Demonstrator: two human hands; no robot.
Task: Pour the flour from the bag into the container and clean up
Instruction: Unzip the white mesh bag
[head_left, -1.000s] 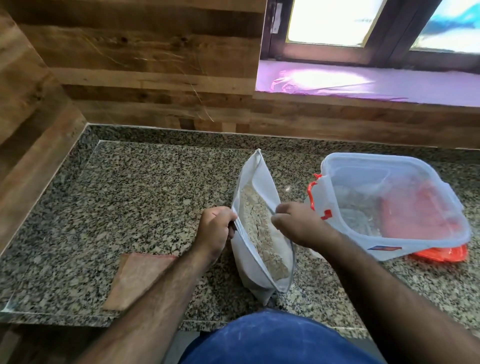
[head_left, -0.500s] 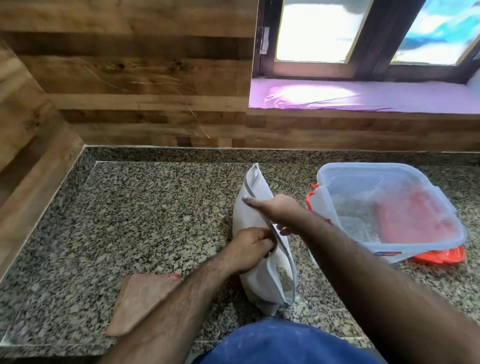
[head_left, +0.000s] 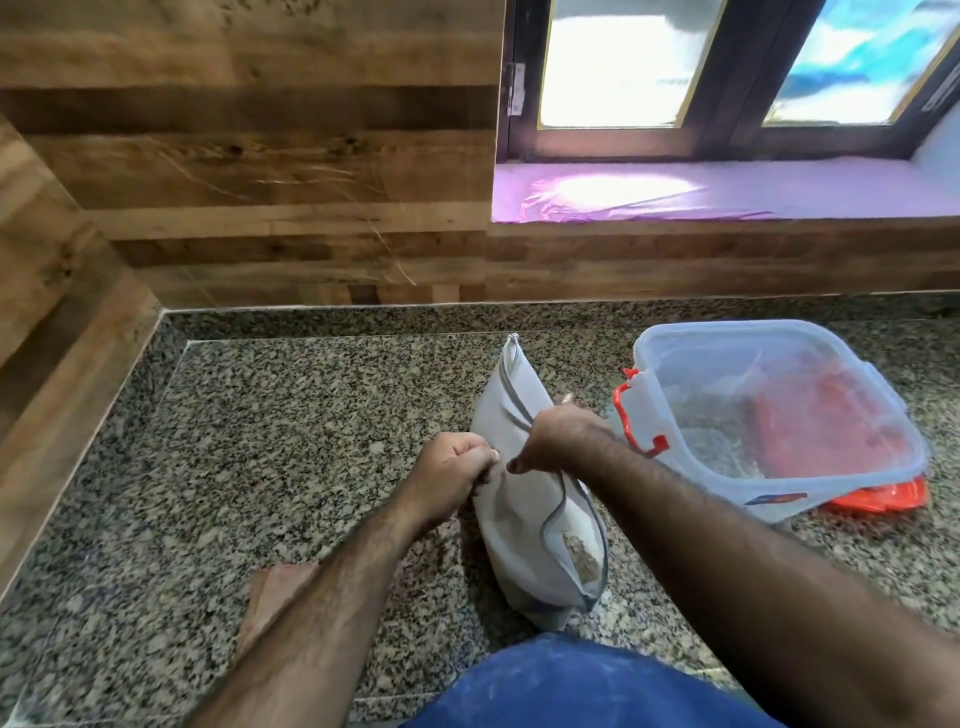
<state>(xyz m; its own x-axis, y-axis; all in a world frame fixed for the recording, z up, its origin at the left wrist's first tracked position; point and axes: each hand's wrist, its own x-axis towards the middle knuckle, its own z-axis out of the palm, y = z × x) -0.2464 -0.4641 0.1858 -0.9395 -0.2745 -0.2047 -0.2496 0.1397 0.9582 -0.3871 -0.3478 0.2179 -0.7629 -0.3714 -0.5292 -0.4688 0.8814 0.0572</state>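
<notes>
Granite, speckled grey and black, that's the table (head_left: 260, 441) everything sits on, with wood-look panelling (head_left: 260, 171) running up behind it and along the left side. A white zip bag (head_left: 524, 525) stands roughly in the middle, leaning a bit, with a grey zipper running along its top edge. The near end of the mouth is gaping and you can see pale, clumpy flour (head_left: 579, 558) inside.

Both hands are on the bag's top edge. The left hand (head_left: 449, 467) has a closed grip, fingers curled tight and pinching the fabric on the left side. The right hand (head_left: 561, 439) reaches across from the right, its grip pinched narrow on the zipper edge, right next to the left one, nearly touching.

Just to the right of the bag sits a clear plastic container (head_left: 779, 410), open on top, with an orange latch (head_left: 636, 415) on the side facing the bag. It's tilted, resting on an orange lid (head_left: 883, 496) underneath. Can't tell how much is inside.

A brownish cloth (head_left: 275, 587) lies flat near the left forearm, partly hidden by it. Far right there's a window (head_left: 727, 67) above a purple sill (head_left: 727, 189).
</notes>
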